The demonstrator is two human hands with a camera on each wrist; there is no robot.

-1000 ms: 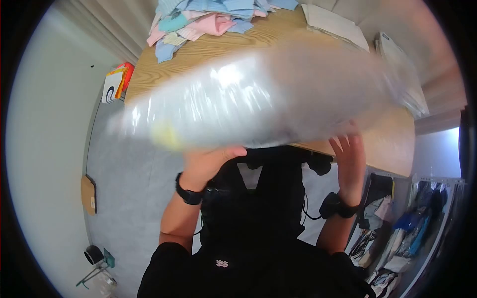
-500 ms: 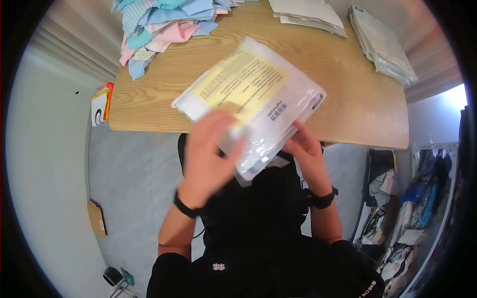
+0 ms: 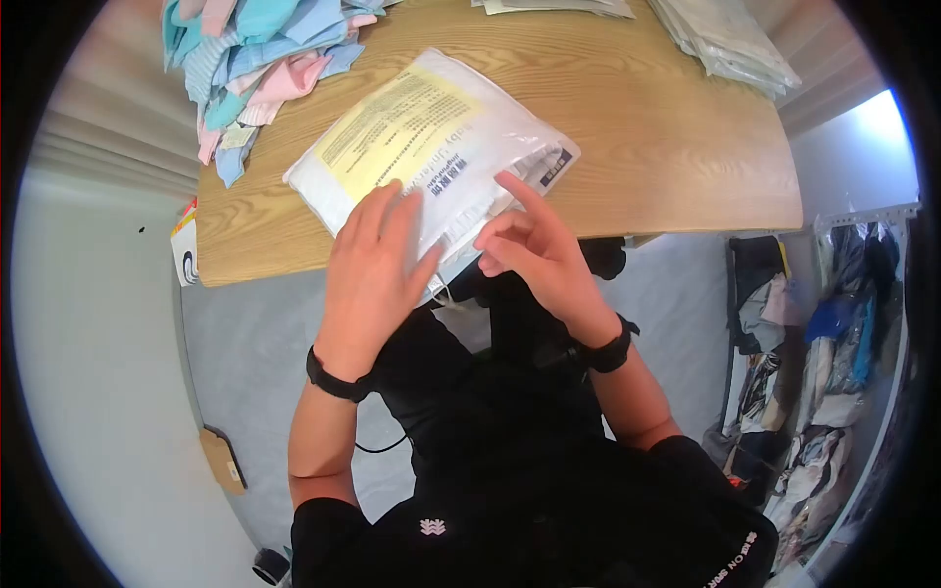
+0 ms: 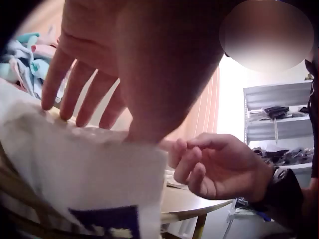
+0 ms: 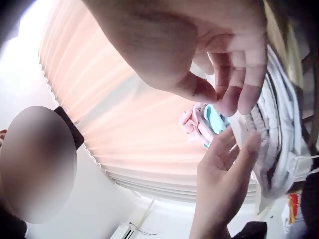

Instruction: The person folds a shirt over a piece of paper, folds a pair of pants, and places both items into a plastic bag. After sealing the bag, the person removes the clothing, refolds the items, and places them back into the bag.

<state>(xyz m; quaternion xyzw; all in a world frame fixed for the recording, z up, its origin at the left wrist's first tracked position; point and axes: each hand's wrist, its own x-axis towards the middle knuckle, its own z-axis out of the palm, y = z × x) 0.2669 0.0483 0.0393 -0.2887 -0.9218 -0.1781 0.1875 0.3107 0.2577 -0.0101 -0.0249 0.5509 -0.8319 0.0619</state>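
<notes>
A white plastic bag with a yellow printed panel lies slantwise on the table, its near edge reaching over the table's front edge. My left hand rests on the bag's near left part with fingers long and spread; in the left wrist view they lie over its white film. Beside the bag's near right edge is my right hand, index finger extended, other fingers loosely bent toward the thumb, nothing seen between them. Folded pale layers show along the bag's side in the right wrist view. A thin white string hangs at the near edge.
A heap of blue, pink and teal knit clothes lies at the table's far left. Flat clear-wrapped packages are stacked at the far right. A rack of clothes stands on the floor to the right.
The bag, lifted and blurred a second ago, came down onto the table with its yellow panel upward. My left hand moved onto its near edge; my right hand's fingers drew off its side.
</notes>
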